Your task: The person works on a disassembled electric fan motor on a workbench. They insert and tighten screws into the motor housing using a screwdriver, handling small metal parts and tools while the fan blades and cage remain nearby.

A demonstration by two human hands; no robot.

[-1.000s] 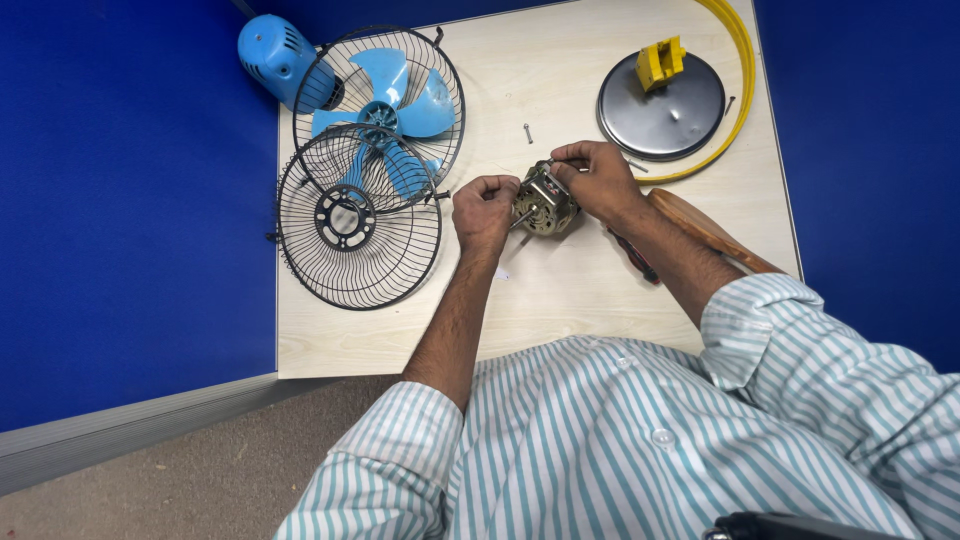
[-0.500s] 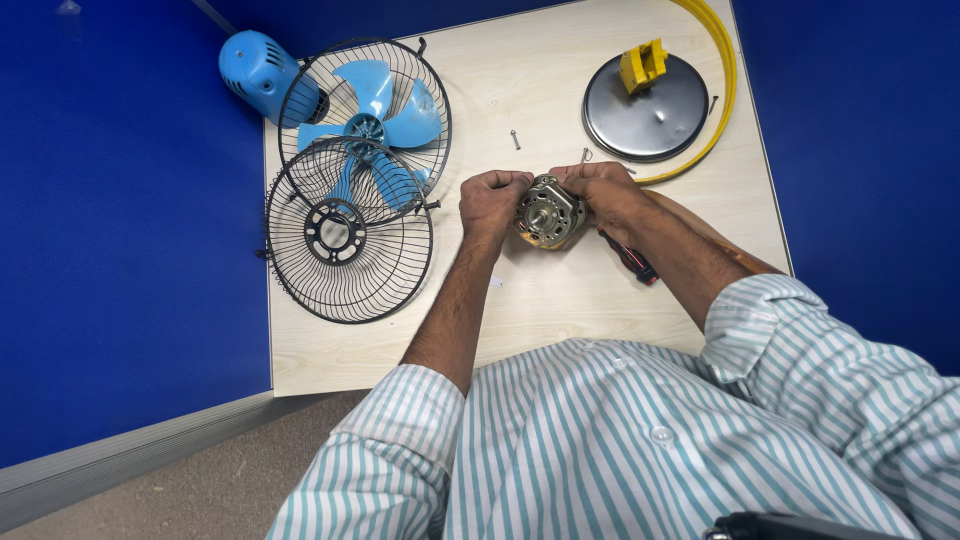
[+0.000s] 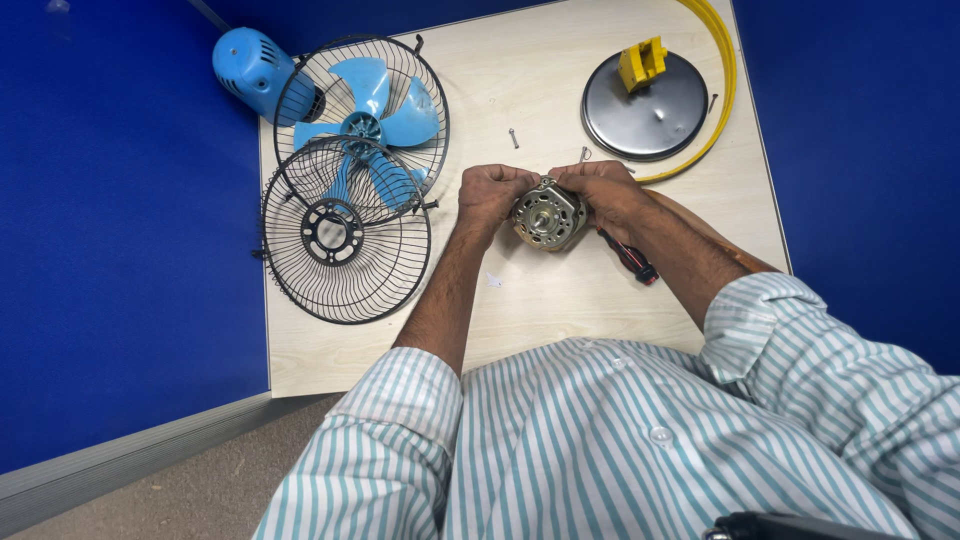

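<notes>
fan motor (image 3: 547, 215) sits between both hands, shaft end facing up | left hand (image 3: 490, 195) fingers gripping its left side | right hand (image 3: 605, 190) fingers gripping its right, equally near, above the counter (image 3: 560, 300)

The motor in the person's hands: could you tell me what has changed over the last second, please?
Little has changed. Both hands have stayed on the small metal motor, left hand and right hand gripping its sides above the table; they seem to have drawn slightly closer together around it. Nothing was picked up or let go. The red-handled screwdriver, fan grilles, blue blades, round metal base and loose screw lie as before.
</notes>
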